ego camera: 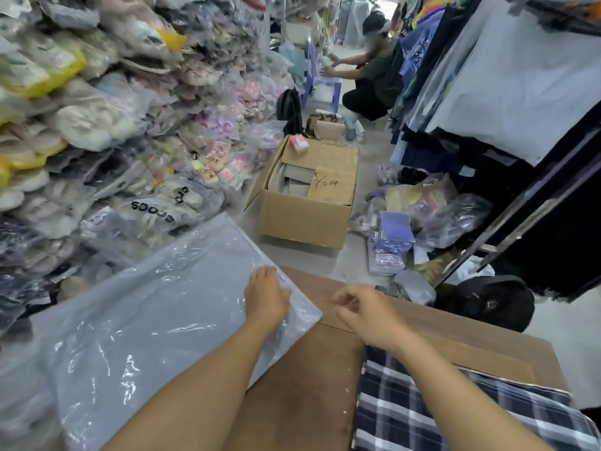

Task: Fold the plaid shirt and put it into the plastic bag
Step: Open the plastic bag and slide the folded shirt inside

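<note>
From my seat I see the left hand [267, 296] lying palm-down on the near corner of the plastic bag [156, 307], its fingers [265, 275] spread fairly flat and pressing on the film rather than pinching it, as far as I can tell. The bag is large, clear with a grey cast, and lies flat, tilted across the left half of the view, its right corner overhanging the brown table [302, 385]. The right hand [367, 309] hangs just above the table, apart from the bag, with its fingers [344, 296] loosely curled and holding nothing; the thumb and forefinger sit close together, but blur keeps me from telling whether they touch. The plaid shirt [455, 415], navy with white checks, lies on the table at the lower right, under the right forearm, well apart from the bag and not in it. Beyond the table stands an open cardboard box [309, 203] on the floor, with a wall of bagged goods [97, 125] stacked along the left and hanging garments [520, 76] on the right. A second person [374, 66] crouches at the far end of the aisle beside a purple stool [320, 83].
</note>
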